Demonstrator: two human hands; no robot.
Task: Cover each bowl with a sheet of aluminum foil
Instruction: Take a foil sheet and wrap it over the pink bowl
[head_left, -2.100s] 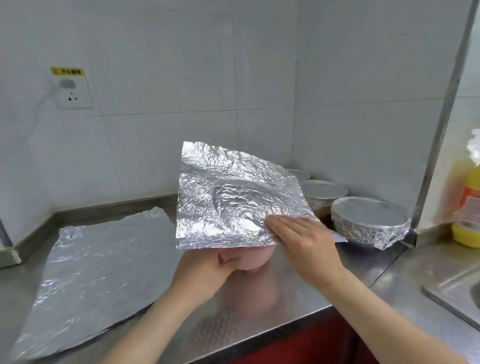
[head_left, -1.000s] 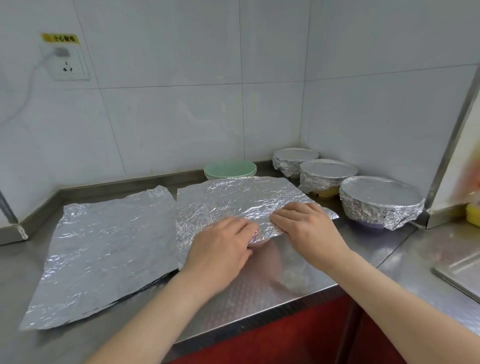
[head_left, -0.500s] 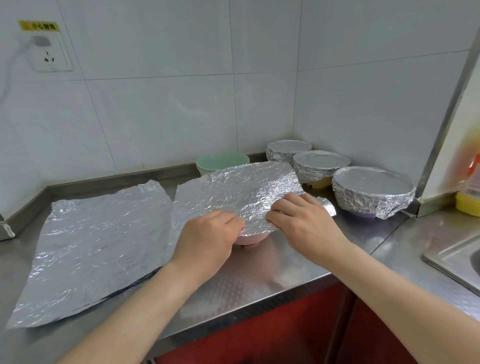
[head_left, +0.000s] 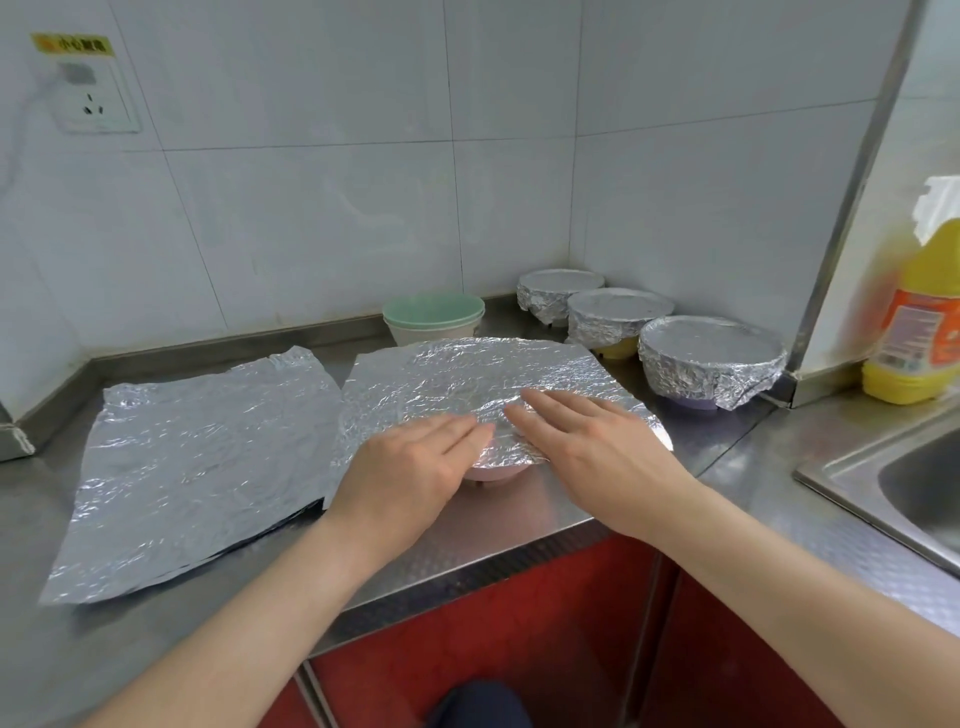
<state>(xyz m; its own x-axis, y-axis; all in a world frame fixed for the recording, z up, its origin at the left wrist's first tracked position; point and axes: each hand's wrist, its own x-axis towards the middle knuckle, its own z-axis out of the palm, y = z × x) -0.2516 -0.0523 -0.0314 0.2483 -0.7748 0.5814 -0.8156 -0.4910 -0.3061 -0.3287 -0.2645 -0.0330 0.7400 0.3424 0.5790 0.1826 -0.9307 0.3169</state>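
A crinkled foil sheet (head_left: 467, 379) lies over a pink bowl (head_left: 493, 473) standing on the steel counter; only the bowl's lower front shows under the foil's near edge. My left hand (head_left: 410, 467) lies flat on the foil's near left part, fingers straight. My right hand (head_left: 587, 441) presses flat on the near right part, fingers spread toward the left. Three foil-covered bowls (head_left: 711, 358) stand in a row at the back right corner. A stack of bare green and white bowls (head_left: 434, 317) sits by the back wall.
A pile of spare foil sheets (head_left: 197, 457) lies on the counter to the left. A yellow detergent bottle (head_left: 919, 312) stands at the right beyond a metal post, with a sink (head_left: 909, 478) in front of it. Tiled walls close the back and corner.
The bowl with its foil came down from the air onto the counter. Both hands have since flattened out on top of the foil, fingers straightening from a curled pinch at its edge.
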